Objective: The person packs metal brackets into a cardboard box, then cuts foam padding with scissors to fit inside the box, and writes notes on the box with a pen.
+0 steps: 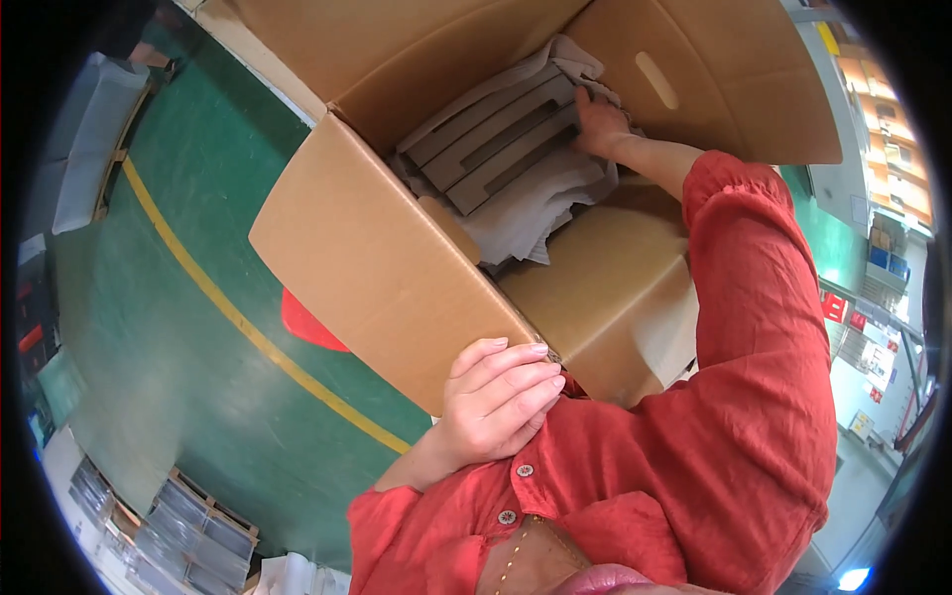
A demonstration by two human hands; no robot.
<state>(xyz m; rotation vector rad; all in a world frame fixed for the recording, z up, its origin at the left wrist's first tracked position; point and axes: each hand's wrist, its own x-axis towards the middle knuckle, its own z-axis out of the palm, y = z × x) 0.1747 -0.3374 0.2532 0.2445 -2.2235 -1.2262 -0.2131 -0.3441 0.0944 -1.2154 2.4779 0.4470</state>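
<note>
A grey, flat-faced stack of long strips with dark narrow slots [496,159] lies inside a large brown corrugated cardboard box [729,69]. Its long axis runs obliquely, from the lower left up toward the upper right, and the slots follow that same line. The upper right end points toward a cardboard panel pierced by an oval hand hole [656,81]; the lower left end points toward the box's left side. A soft, crumpled, pale grey wrapping sheet [526,223] spreads around the stack, bunched past its upper right end and draped below its lower edge.

The person's right hand [603,127] reaches into the box and lies at the upper right end of the stack. Its fingers are partly extended along that end, some of them hidden, so whether they grip the stack or merely touch it cannot be told.

The left hand [496,397] is at the near corner of a broad brown cardboard flap [382,268] that leans out to the left. Its fingers lie close together, slightly bent over the edge; how firmly they hold it cannot be told.

Beyond the flap is a green floor [169,327] crossed by a curving yellow stripe [228,307].
</note>
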